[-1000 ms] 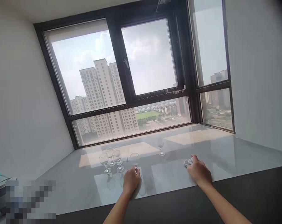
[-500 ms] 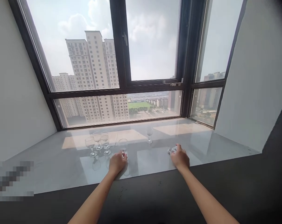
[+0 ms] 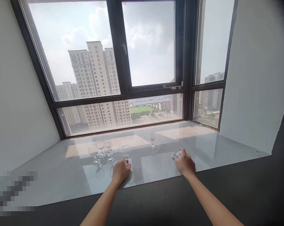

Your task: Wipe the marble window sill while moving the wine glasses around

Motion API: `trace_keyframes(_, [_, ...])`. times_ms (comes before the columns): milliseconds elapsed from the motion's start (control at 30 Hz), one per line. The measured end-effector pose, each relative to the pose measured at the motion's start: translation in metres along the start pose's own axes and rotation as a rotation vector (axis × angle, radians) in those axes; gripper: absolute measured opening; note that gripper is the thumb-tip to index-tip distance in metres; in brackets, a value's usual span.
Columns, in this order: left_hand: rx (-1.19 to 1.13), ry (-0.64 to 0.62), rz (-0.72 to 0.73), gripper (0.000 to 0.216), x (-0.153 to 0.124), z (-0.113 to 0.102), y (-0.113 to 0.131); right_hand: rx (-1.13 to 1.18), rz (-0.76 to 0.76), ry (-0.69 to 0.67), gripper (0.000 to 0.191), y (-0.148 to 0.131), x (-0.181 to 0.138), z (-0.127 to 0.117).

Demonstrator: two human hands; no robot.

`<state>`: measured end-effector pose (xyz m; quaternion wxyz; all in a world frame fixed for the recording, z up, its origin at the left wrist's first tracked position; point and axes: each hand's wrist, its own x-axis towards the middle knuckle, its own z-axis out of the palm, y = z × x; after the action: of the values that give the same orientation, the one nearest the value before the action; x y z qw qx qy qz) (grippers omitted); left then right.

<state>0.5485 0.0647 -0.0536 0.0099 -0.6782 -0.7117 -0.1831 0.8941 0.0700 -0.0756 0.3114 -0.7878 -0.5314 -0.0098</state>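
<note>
My left hand (image 3: 120,172) is closed round the stem of a clear wine glass (image 3: 126,151) that stands upright on the pale glossy sill (image 3: 62,179). My right hand (image 3: 185,164) rests on the sill with its fingers curled over a small white cloth (image 3: 176,155). A cluster of three more clear glasses (image 3: 102,150) stands just left of the held one. One further glass (image 3: 152,139) stands alone farther back, between my two hands.
A large dark-framed window (image 3: 123,62) rises behind the sill, with tower blocks outside. White walls close in the sill at left (image 3: 17,103) and right (image 3: 257,78). A dark ledge (image 3: 156,204) runs along the near edge under my forearms.
The view has swung and levelled. Both hands have kept their places, the left on the glass stem and the right on the cloth.
</note>
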Motion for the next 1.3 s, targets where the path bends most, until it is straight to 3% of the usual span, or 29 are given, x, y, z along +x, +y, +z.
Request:
trace_keyframes(633, [-0.021, 0.007, 0.012, 0.026, -0.003, -0.002, 0.0, -0.001, 0.001, 0.001, 0.046, 0.0, -0.001, -0.001])
trace_keyframes(967, [-0.025, -0.037, -0.016, 0.028, -0.011, -0.018, 0.01, 0.04, 0.042, 0.01, 0.045, -0.008, -0.008, -0.011])
trace_keyframes(1300, [0.011, -0.008, 0.036, 0.028, 0.0, -0.004, -0.001, 0.064, 0.046, 0.035, 0.045, -0.008, -0.004, -0.007])
